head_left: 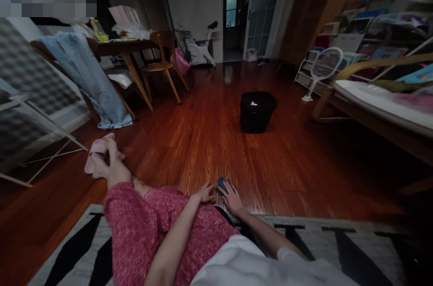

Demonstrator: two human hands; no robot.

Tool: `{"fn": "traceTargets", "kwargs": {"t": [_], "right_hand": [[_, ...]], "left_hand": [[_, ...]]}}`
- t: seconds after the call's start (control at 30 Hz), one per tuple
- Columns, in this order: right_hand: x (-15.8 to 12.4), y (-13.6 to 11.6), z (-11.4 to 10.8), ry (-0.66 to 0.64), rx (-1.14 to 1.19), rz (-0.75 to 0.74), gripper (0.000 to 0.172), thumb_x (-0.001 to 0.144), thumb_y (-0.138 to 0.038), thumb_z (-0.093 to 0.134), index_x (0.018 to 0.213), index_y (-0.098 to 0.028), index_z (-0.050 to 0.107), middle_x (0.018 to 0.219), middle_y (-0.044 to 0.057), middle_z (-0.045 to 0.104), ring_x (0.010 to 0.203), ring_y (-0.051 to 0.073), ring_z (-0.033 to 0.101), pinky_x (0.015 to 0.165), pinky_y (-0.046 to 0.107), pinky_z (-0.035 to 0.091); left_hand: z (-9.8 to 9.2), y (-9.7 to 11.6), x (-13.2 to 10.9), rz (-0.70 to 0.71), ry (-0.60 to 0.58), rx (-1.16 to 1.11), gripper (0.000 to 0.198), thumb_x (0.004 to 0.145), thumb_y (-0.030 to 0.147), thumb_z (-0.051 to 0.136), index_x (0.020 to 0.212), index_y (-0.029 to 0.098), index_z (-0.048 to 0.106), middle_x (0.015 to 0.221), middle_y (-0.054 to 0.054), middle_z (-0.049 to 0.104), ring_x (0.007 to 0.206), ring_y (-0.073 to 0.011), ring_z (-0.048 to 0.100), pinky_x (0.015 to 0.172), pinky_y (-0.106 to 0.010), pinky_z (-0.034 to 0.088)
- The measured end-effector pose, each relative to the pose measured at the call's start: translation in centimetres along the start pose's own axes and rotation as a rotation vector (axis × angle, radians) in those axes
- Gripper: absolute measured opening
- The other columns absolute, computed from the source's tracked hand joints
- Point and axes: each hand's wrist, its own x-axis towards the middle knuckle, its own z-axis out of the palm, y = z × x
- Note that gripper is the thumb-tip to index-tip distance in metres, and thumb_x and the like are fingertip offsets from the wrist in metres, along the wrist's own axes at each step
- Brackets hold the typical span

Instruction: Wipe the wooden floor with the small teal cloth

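I sit on a black-and-white rug (338, 241) with my legs in pink trousers (152, 227) stretched over the wooden floor. My left hand (204, 193) rests at my knee with its fingers spread and holds nothing. My right hand (232, 198) lies just to its right, fingers stretched onto a small dark teal object (221, 183) on the floor. I cannot tell what that object is. A pink slipper (98, 150) is on my foot at the left.
A black bin (257, 112) stands mid-floor ahead. A white drying rack (30, 114) and hanging jeans (91, 83) are at the left, with a wooden table (122, 47) and chair (164, 67) behind. A wooden lounge chair (375, 101) and an electric swatter (324, 67) stand at the right.
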Motion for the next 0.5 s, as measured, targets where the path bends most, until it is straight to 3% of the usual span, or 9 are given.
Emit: {"fn": "traceTargets", "kwargs": {"t": [0.1,0.2,0.33,0.4,0.5], "right_hand": [[0.1,4.2,-2.2,-0.019,-0.042,0.061,0.052,0.099,-0.027,0.036,0.15,-0.032,0.044,0.162,0.005,0.035,0.15,0.019,0.027,0.12,0.043,0.019],[-1.9,10.1,-4.7,0.017,-0.12,0.312,0.053,0.101,-0.027,0.03,0.152,-0.027,0.043,0.161,0.009,0.036,0.149,0.021,0.028,0.119,0.044,0.023],[-7.0,17.3,-6.7,0.076,-0.193,0.651,0.055,0.102,-0.031,0.024,0.154,-0.022,0.038,0.16,0.013,0.035,0.149,0.025,0.028,0.117,0.047,0.026],[-9.4,19.1,-6.8,0.112,-0.199,0.779,0.057,0.102,-0.033,0.022,0.156,-0.021,0.035,0.161,0.015,0.033,0.149,0.026,0.027,0.116,0.049,0.025],[-11.2,18.6,-5.8,0.184,-0.192,0.917,0.058,0.101,-0.033,0.021,0.157,-0.019,0.032,0.161,0.019,0.03,0.149,0.029,0.025,0.115,0.053,0.024]], "left_hand": [[-0.1,0.0,-0.2,0.001,0.005,-0.002,0.085,0.086,0.056,0.057,0.158,0.022,0.026,0.169,-0.011,0.009,0.153,-0.0298,0.014,0.124,-0.04,0.019],[-0.1,0.0,-0.2,-0.006,0.001,-0.01,0.087,0.086,0.055,0.058,0.159,0.023,0.022,0.169,-0.011,0.007,0.153,-0.0308,0.015,0.124,-0.042,0.019],[-0.1,-0.1,0.1,-0.007,-0.002,-0.021,0.09,0.084,0.056,0.06,0.159,0.023,0.022,0.169,-0.011,0.005,0.153,-0.0324,0.015,0.124,-0.044,0.018],[0.0,-0.1,0.2,-0.006,0.0,-0.023,0.091,0.084,0.057,0.06,0.159,0.023,0.021,0.169,-0.013,0.005,0.153,-0.033,0.014,0.124,-0.044,0.017],[-0.1,0.0,0.2,-0.001,0.008,-0.02,0.09,0.086,0.054,0.059,0.16,0.024,0.017,0.169,-0.012,0.004,0.154,-0.0314,0.01,0.124,-0.045,0.013]]}}
